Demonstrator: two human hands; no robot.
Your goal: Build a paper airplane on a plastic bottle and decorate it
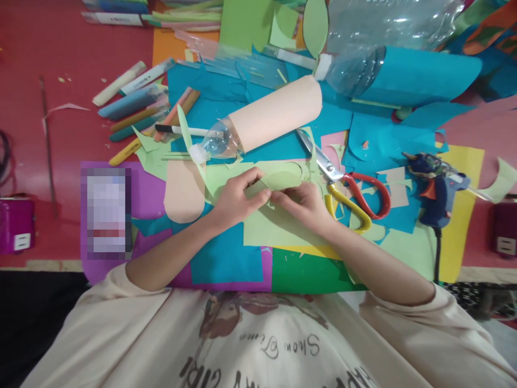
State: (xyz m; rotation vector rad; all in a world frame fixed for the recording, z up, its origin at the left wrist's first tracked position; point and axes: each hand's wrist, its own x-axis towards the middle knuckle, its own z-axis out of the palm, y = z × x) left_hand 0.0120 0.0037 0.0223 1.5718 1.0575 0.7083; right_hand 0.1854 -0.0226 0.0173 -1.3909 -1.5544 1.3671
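Observation:
A light green paper leaf (281,178) is pinched between the fingertips of both hands. My left hand (239,198) closes on its left edge, thumb pressed to finger. My right hand (304,206) grips the near edge close beside the left thumb. Below them lies a pale green paper sheet (262,229). Just right of the right hand, scissors (333,173) with a red and a yellow handle lie on scraps. Beyond the hands, a plastic bottle wrapped in peach paper (278,114) lies on its side, a green paper leaf (183,126) at its cap.
A second bottle in blue paper (428,75) lies at the back right. On the right rests a glue gun (438,188), its cord running to the front edge. Several markers (133,110) are at the left, beyond a phone (105,210). Coloured paper scraps cover the middle.

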